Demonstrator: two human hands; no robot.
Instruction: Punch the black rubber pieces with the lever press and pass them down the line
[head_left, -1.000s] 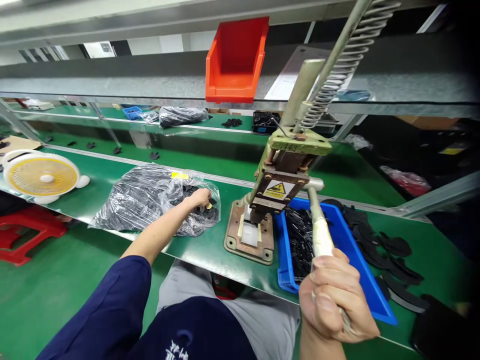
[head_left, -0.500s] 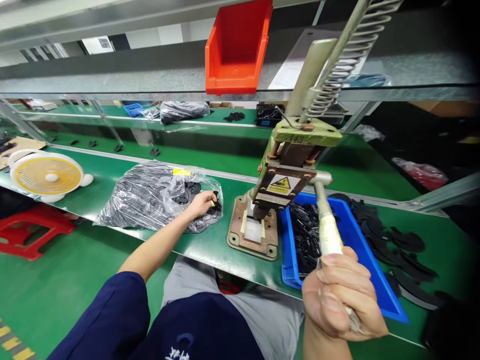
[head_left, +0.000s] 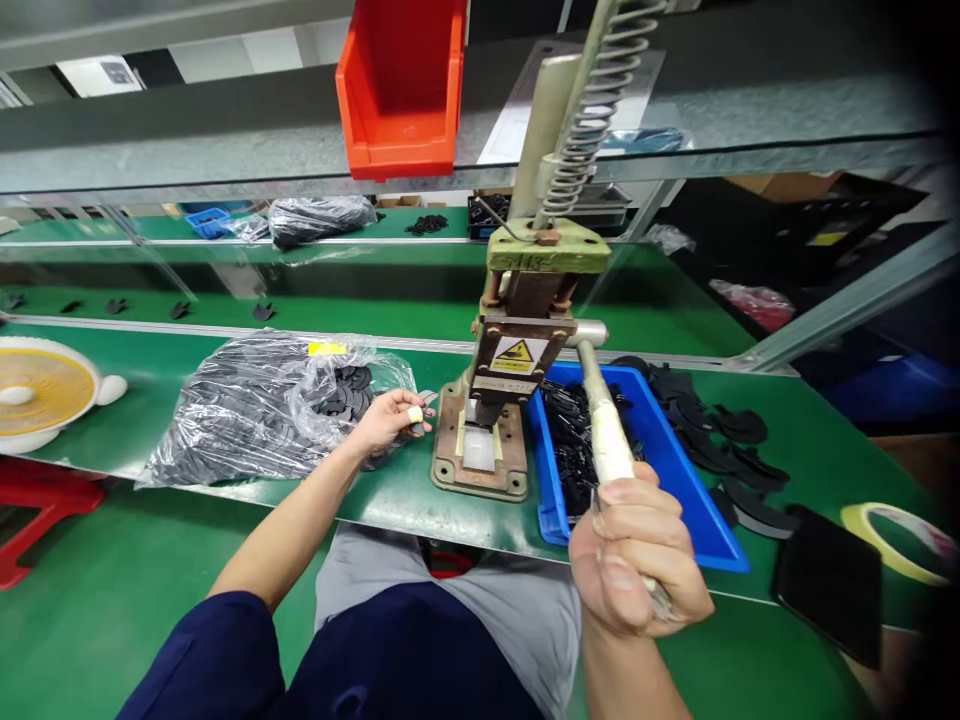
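Observation:
My right hand [head_left: 637,550] is wrapped round the tape-covered lever [head_left: 606,425] of a green hand press [head_left: 517,350]. Between the bag and the press, my left hand [head_left: 388,422] pinches a small black curved part [head_left: 426,402]; a yellow wrap covers one fingertip. Under the press head, a light metal plate [head_left: 478,448] shows on the base. Left of my left hand lies a clear plastic bag [head_left: 232,400] full of flat black parts, its mouth towards the press. Right of the press, a blue bin [head_left: 712,530] holds many thin black pieces.
Curved black pieces [head_left: 742,470] lie right of the bin, near a dark phone-like slab [head_left: 829,580] and a tape roll [head_left: 892,540]. A white-and-yellow fan [head_left: 45,390] stands at left. An orange bin [head_left: 401,130] sits on the overhead shelf [head_left: 187,150].
My left hand has lifted a black part out of the bag and moved right towards the press. My right hand still grips the lever. The camera view has swung right.

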